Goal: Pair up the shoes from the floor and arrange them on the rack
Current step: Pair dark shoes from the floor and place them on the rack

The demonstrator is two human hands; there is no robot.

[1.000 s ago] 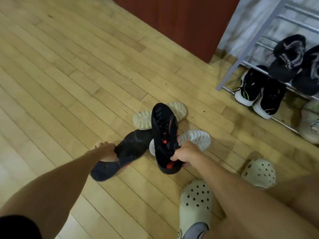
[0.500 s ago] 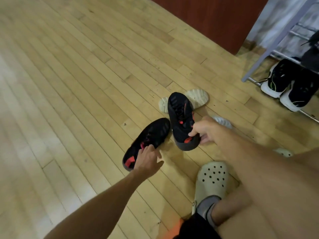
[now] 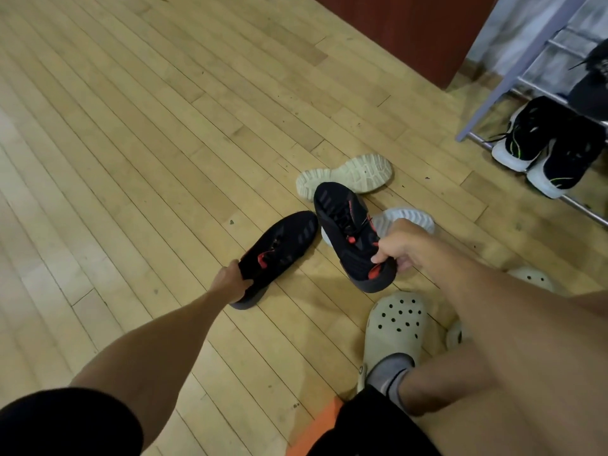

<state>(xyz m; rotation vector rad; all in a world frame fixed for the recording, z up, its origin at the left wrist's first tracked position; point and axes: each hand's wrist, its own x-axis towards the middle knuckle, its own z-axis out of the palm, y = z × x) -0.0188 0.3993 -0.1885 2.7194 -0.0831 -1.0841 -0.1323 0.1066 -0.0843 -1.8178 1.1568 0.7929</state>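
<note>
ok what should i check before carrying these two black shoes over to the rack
Right hand grips the raised black shoe: ok
Left hand grips the second black shoe by its heel: ok
Both match, black with red: ok
Second shoe lifted: cannot tell
Free space on the rack: cannot tell, mostly out of frame
Other shoes cleared: not ok, pale shoe lies sole-up
</note>
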